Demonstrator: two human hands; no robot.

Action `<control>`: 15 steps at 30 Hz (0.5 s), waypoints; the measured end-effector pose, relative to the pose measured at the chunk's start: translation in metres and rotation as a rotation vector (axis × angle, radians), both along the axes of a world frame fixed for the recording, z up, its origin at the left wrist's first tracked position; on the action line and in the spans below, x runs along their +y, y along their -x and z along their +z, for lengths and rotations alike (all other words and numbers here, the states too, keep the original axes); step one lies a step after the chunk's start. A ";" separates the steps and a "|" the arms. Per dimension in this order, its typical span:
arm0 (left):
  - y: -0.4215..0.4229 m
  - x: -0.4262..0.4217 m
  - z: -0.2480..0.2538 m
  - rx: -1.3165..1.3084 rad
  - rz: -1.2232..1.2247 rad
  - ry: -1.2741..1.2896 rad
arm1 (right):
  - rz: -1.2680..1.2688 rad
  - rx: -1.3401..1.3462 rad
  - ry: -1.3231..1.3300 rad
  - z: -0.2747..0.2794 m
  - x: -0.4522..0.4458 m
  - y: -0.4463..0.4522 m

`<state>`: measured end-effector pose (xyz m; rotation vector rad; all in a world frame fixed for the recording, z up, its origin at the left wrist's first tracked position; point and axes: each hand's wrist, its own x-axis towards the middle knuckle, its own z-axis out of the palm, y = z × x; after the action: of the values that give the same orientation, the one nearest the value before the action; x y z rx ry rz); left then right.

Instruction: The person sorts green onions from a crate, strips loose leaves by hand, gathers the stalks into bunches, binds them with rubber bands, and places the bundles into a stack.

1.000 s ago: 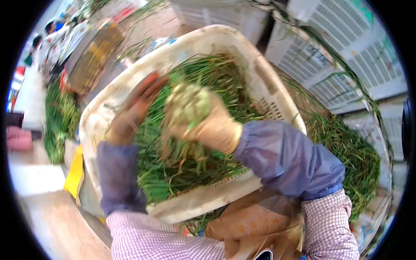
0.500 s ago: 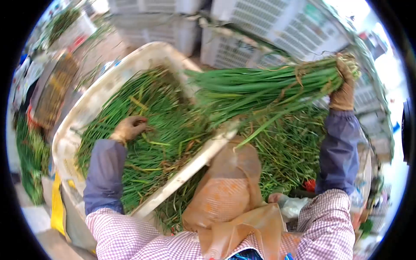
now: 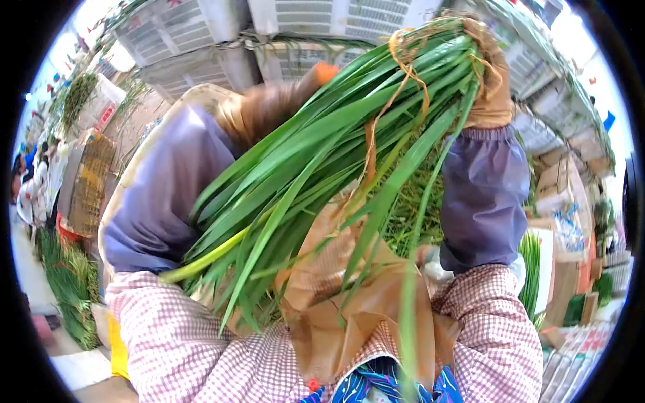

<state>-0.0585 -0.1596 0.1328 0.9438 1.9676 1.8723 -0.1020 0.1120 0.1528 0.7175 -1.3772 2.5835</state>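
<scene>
My gloved right hand point(image 3: 492, 77) is raised at the upper right, its fingers wrapped round the root end of a bunch of long green chives point(image 3: 316, 144). The leaves fan down and left across my chest and apron, hiding much of what lies below. Dry brown strands hang from the bunch near the roots. My left hand point(image 3: 279, 104), also gloved, is smeared by motion beside the upper left edge of the leaves. An orange spot shows at its fingertips. Whether its fingers hold anything cannot be made out.
White plastic crates point(image 3: 306, 20) are stacked ahead. The pale tub's rim point(image 3: 134, 158) shows behind my left sleeve. Loose leaves point(image 3: 416, 208) lie below the bunch. More greens point(image 3: 70, 289) are at the far left, near a brown basket point(image 3: 87, 181). Another green bunch point(image 3: 531, 272) stands at right.
My right hand has brought the chives up and closer, and the leaves now cross in front of me. The left hand has lifted from the greens in the tub towards the bunch.
</scene>
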 end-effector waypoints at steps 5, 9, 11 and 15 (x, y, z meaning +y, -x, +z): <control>-0.071 0.053 -0.117 -0.504 0.008 -0.320 | -0.237 -0.476 -0.036 -0.077 0.064 -0.016; -0.114 0.072 -0.174 -0.628 -0.010 -0.546 | -0.237 -0.472 0.002 -0.120 0.080 -0.040; -0.139 0.083 -0.162 -0.778 -0.084 -0.491 | -0.332 -0.565 -0.008 -0.134 0.089 -0.033; -0.169 0.086 -0.174 -0.719 -0.133 -0.043 | -0.437 -0.578 0.131 -0.148 0.099 -0.025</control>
<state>0.1101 -0.0733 -0.0414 0.3128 1.3978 1.8302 -0.0767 0.2110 0.0044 -0.3533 -1.2781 2.5617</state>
